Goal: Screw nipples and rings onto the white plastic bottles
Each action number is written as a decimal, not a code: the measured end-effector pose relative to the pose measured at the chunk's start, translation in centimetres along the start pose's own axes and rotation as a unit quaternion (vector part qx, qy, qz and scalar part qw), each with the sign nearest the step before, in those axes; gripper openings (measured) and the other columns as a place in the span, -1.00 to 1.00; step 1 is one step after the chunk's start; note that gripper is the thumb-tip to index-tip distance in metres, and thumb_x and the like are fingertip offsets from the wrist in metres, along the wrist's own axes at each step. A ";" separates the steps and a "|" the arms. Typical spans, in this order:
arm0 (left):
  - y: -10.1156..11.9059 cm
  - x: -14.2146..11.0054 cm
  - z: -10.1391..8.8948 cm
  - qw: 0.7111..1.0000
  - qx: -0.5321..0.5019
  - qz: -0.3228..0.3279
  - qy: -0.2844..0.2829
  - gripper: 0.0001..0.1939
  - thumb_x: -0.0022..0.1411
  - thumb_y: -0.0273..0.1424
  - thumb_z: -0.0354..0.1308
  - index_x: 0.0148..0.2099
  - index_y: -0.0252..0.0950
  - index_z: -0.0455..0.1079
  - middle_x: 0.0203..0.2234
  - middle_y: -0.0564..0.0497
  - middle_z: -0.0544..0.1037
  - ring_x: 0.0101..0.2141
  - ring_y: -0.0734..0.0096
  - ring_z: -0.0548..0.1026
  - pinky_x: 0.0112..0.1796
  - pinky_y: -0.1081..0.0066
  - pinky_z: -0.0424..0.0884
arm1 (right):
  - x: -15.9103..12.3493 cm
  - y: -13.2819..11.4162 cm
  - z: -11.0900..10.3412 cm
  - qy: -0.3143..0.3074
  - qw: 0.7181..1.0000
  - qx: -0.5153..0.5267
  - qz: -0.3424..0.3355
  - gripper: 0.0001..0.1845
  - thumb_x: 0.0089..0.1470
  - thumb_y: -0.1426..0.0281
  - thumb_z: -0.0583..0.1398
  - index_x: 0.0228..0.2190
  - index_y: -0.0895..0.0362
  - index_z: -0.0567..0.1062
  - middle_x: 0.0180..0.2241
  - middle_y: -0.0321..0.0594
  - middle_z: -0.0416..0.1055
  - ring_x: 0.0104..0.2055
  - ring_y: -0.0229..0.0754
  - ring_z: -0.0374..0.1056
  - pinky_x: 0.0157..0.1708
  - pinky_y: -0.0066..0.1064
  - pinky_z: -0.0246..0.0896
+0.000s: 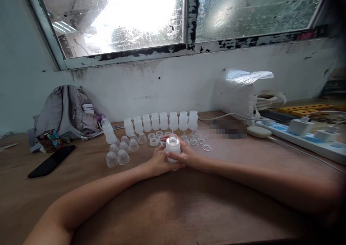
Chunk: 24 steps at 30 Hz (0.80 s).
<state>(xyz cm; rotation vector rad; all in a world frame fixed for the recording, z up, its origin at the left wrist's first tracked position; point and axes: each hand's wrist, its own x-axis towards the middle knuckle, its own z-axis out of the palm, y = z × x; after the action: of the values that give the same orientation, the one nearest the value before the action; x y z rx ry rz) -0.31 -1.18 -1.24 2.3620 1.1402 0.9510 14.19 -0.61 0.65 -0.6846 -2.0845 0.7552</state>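
A translucent baby bottle (173, 145) with a collar and clear teat on top stands between my hands at the middle of the table. My left hand (158, 162) wraps its lower left side, and my right hand (189, 156) grips it from the right with the thumb across the front. Just behind are several white collar rings (154, 141), partly hidden by the hands. Clear teats and thin rings (207, 148) lie to the right. Several clear dome caps (123, 157) are grouped to the left. A row of open bottle bodies (163, 121) lines the back.
At the left, one capped bottle (108, 131) stands near a grey backpack (67, 109), a small printed box (49, 141) and a black phone (51, 162). On the right are a power strip (319, 141) with chargers and cables, a beige round object (258, 131) and a white bag (235, 93).
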 end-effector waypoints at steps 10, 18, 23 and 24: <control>-1.3 -5.6 -4.1 0.977 0.185 0.067 -0.079 -0.53 0.15 -0.18 -0.01 0.07 -0.28 0.15 -0.01 -0.13 0.31 0.02 0.18 0.21 0.01 0.17 0.17 | -0.5 2.1 0.2 -0.085 0.993 -0.077 0.014 -0.48 -0.17 0.21 0.24 -0.16 0.19 0.32 -0.16 -0.08 0.33 -0.17 -0.06 0.26 -0.19 -0.25 0.19; -3.3 -8.3 -10.0 0.913 0.392 0.113 -0.023 -0.66 0.17 -0.39 -0.08 0.02 -0.24 0.20 -0.03 -0.10 0.35 0.04 0.19 0.21 0.05 0.14 0.01 | -0.9 0.8 -0.3 -0.061 0.994 -0.077 0.037 -0.33 -0.13 0.28 0.21 -0.02 0.16 0.06 -0.15 -0.11 0.28 -0.12 -0.08 0.23 -0.18 -0.31 0.14; -5.5 -8.3 -12.6 0.891 0.452 0.029 -0.006 -0.65 0.12 -0.32 -0.02 -0.02 -0.23 0.23 -0.12 -0.12 0.41 -0.07 0.08 0.30 -0.06 0.02 0.06 | -0.8 0.3 -0.6 -0.043 0.995 -0.087 0.023 -0.53 -0.08 0.31 0.18 -0.10 0.12 0.21 -0.13 -0.14 0.24 -0.11 -0.09 0.20 -0.14 -0.30 0.11; -5.7 -8.3 -12.9 0.893 0.450 0.013 -0.010 -0.68 0.12 -0.31 -0.01 -0.05 -0.23 0.25 -0.17 -0.11 0.44 -0.10 0.07 0.33 -0.09 0.01 0.09 | -0.8 0.2 -0.6 -0.038 0.995 -0.089 0.015 -0.55 -0.07 0.31 0.17 -0.10 0.12 0.24 -0.12 -0.14 0.24 -0.10 -0.09 0.19 -0.13 -0.30 0.10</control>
<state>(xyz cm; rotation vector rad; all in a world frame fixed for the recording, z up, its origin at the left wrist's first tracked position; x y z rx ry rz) -16.22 -3.91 1.27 3.0554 1.8278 0.4132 15.17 -0.86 0.37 -0.7972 -2.2352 0.6254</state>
